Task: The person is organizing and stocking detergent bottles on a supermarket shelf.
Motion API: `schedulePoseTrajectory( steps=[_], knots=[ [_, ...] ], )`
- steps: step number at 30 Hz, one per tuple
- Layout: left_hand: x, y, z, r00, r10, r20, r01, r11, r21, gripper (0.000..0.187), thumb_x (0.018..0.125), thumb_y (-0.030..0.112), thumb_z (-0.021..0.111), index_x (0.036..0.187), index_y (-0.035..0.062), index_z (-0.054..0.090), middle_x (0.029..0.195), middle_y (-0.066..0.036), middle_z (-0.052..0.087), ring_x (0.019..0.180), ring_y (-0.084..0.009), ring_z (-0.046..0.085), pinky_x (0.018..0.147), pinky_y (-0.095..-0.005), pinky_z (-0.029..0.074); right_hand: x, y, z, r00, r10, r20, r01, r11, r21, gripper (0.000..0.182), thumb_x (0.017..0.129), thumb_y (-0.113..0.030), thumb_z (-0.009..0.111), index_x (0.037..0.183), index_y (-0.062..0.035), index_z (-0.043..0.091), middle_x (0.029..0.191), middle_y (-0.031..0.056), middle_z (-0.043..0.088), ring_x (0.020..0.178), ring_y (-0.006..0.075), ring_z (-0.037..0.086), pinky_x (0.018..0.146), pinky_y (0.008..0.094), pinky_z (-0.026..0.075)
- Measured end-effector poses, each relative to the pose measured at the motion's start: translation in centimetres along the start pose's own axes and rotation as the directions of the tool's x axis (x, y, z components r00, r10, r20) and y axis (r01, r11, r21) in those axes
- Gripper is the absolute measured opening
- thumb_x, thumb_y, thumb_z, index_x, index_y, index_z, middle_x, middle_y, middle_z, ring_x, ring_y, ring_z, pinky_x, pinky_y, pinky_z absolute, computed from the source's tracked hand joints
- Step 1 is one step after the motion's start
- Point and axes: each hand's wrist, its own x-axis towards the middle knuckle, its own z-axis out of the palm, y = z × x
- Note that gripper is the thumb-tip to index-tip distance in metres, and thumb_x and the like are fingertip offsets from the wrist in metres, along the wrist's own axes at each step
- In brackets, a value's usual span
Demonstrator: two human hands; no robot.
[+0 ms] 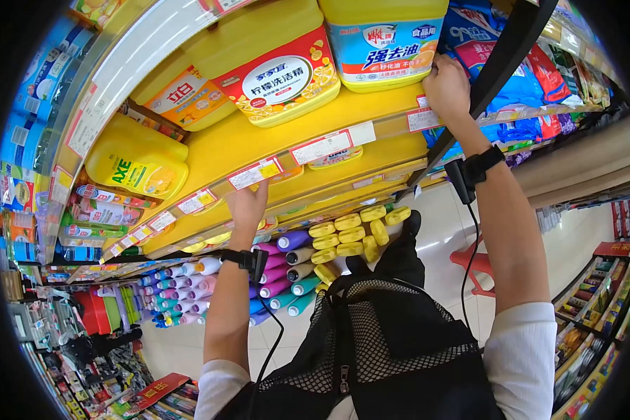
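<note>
My right hand (pixel 446 87) is at the lower right corner of a large yellow dish soap jug (pixel 388 49) with a blue label, its fingers bent against the jug's side. My left hand (pixel 248 204) is raised to the front edge of the yellow shelf (pixel 371 112), just below a price tag (pixel 255 173); its fingertips are hidden behind the edge. Left of the blue-labelled jug stands a lemon dish soap jug (pixel 280 77) with a red and white label. Farther left are an orange-labelled jug (pixel 185 94) and a yellow AXE bottle (pixel 136 157).
A black shelf post (pixel 493 66) stands right of my right hand, with blue bags (pixel 504 63) beyond it. Below, several yellow bottles (pixel 350 234) and purple and teal bottles (pixel 287 269) are grouped by my feet. A red stool (pixel 472 269) is on the floor at right.
</note>
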Motion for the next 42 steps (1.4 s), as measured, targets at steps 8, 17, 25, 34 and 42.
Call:
schedulePoseTrajectory(
  steps=[8, 17, 25, 34, 42],
  knots=[
    [-0.4, -6.6, 3.4, 0.738, -0.639, 0.217, 0.495, 0.293, -0.818, 0.038, 0.101, 0.023, 0.054, 0.133, 0.0027, 0.051, 0.133, -0.011, 0.056, 0.120, -0.0244, 0.055, 0.098, -0.0409, 0.047, -0.1, -0.5, -0.2, 1.000, 0.008, -0.013, -0.008, 1.000, 0.005, 0.028, 0.086, -0.008, 0.056, 0.109, 0.0025, 0.068, 0.115, 0.0188, 0.066, 0.107, 0.0391, 0.060, 0.098, 0.0462, 0.047],
    [0.0, -6.4, 3.3, 0.702, -0.540, 0.464, 0.652, 0.225, -0.724, 0.045, 0.097, 0.022, 0.062, 0.138, 0.0104, 0.048, 0.137, -0.005, 0.053, 0.124, -0.0209, 0.051, 0.105, -0.0395, 0.043, -0.1, -0.2, -0.1, 1.000, -0.008, -0.021, 0.008, 1.000, -0.014, 0.027, 0.086, -0.009, 0.057, 0.108, 0.0027, 0.069, 0.115, 0.0179, 0.066, 0.107, 0.0389, 0.060, 0.097, 0.0463, 0.047],
    [-0.6, -9.9, 7.3, 0.767, -0.489, 0.415, 0.549, 0.166, -0.819, 0.047, 0.100, 0.025, 0.058, 0.143, 0.0166, 0.041, 0.140, -0.004, 0.049, 0.127, -0.0201, 0.050, 0.105, -0.0364, 0.045, -0.3, -0.5, -0.1, 1.000, 0.015, -0.018, -0.016, 1.000, -0.011, 0.028, 0.087, -0.010, 0.057, 0.110, 0.0026, 0.068, 0.116, 0.0180, 0.066, 0.109, 0.0381, 0.060, 0.098, 0.0462, 0.047],
    [-0.2, -6.1, 7.7, 0.755, -0.541, 0.370, 0.533, 0.178, -0.827, 0.057, 0.097, 0.016, 0.063, 0.146, 0.0156, 0.035, 0.140, -0.003, 0.046, 0.125, -0.0167, 0.050, 0.101, -0.0333, 0.047, -0.2, -0.3, 0.0, 1.000, 0.006, -0.008, -0.006, 1.000, -0.028, 0.029, 0.085, -0.011, 0.058, 0.110, 0.0015, 0.068, 0.117, 0.0178, 0.066, 0.109, 0.0394, 0.060, 0.099, 0.0468, 0.046],
    [0.5, -1.9, 8.6, 0.825, -0.469, 0.317, 0.528, 0.436, -0.729, 0.059, 0.093, 0.015, 0.066, 0.145, 0.0091, 0.038, 0.144, -0.005, 0.044, 0.128, -0.0202, 0.045, 0.108, -0.0357, 0.035, -0.2, -0.4, 0.0, 1.000, 0.022, -0.014, -0.023, 0.999, -0.030, 0.029, 0.086, -0.011, 0.058, 0.110, 0.0014, 0.068, 0.117, 0.0173, 0.066, 0.109, 0.0393, 0.060, 0.099, 0.0473, 0.046]
  ],
)
